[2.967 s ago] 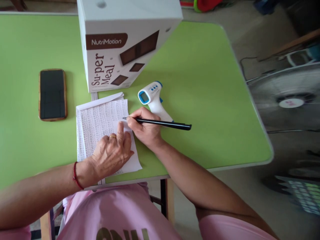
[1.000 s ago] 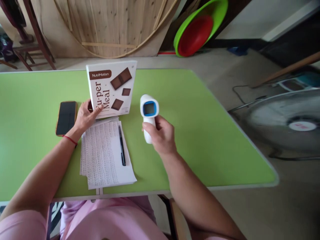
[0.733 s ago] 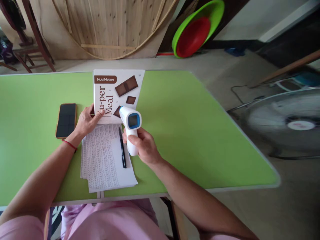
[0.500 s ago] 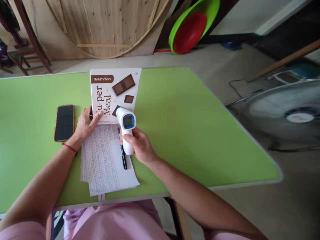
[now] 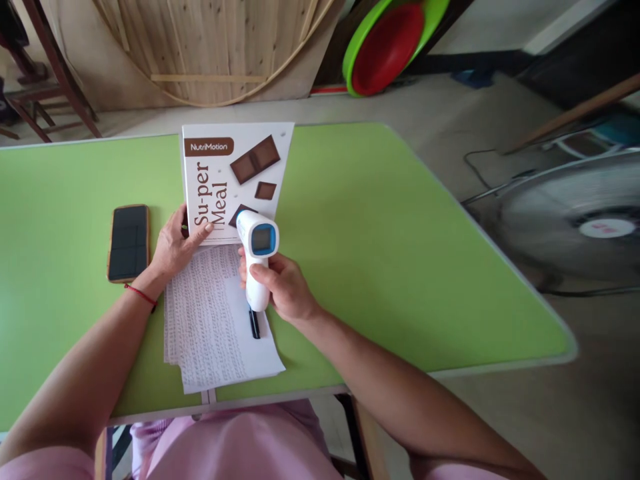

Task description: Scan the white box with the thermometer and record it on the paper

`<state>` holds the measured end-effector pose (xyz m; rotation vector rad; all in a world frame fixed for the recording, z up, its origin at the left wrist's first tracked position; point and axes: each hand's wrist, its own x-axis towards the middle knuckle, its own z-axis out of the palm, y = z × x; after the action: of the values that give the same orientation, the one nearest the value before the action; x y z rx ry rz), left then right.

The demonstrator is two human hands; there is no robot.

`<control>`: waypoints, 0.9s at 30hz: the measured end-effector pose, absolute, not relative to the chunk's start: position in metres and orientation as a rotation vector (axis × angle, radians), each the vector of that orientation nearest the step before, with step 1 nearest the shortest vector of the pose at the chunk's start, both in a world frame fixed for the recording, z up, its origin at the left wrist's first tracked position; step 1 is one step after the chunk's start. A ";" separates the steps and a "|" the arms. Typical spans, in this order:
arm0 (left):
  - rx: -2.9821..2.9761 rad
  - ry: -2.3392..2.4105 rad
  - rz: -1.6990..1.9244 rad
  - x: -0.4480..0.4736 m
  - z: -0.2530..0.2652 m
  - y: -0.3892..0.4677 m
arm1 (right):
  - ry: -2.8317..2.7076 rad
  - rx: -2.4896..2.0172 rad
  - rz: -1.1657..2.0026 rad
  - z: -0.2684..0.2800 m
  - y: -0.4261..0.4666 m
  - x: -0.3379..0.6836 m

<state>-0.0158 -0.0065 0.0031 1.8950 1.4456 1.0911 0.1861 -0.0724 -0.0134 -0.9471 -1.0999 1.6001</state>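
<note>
My left hand (image 5: 179, 241) grips the lower left corner of a white box (image 5: 250, 148) printed "NutriMotion Su-per Meal" with chocolate pieces, the thumb lying on its front. In my right hand (image 5: 281, 285) is a white infrared thermometer (image 5: 257, 288) with a blue-rimmed screen. Its front end overlaps the box's lower part; whether they touch, I cannot tell. Under the hands lie sheets of paper (image 5: 207, 333) covered in handwriting. A black pen (image 5: 255, 324) rests on the paper, partly hidden behind the thermometer.
A smartphone (image 5: 129, 243) in a brown-edged case lies left of my left hand on the green table (image 5: 380, 267). Beyond the table's right edge stands a fan (image 5: 590, 220). Green and red basins (image 5: 390, 50) and a round wooden panel (image 5: 215, 47) lean at the back.
The box appears slightly higher and tilted more toward me. The thermometer has shifted a little right in view and covers more of the pen. Both hands keep their hold.
</note>
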 end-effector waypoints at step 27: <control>1.879 1.458 1.084 -0.015 0.006 -0.006 | -1.130 -0.992 1.496 0.004 -0.074 0.191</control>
<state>-0.0150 -0.0065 0.0061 1.8794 1.4578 1.0842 0.1909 -0.0738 0.0040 -0.9920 -1.1302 1.4961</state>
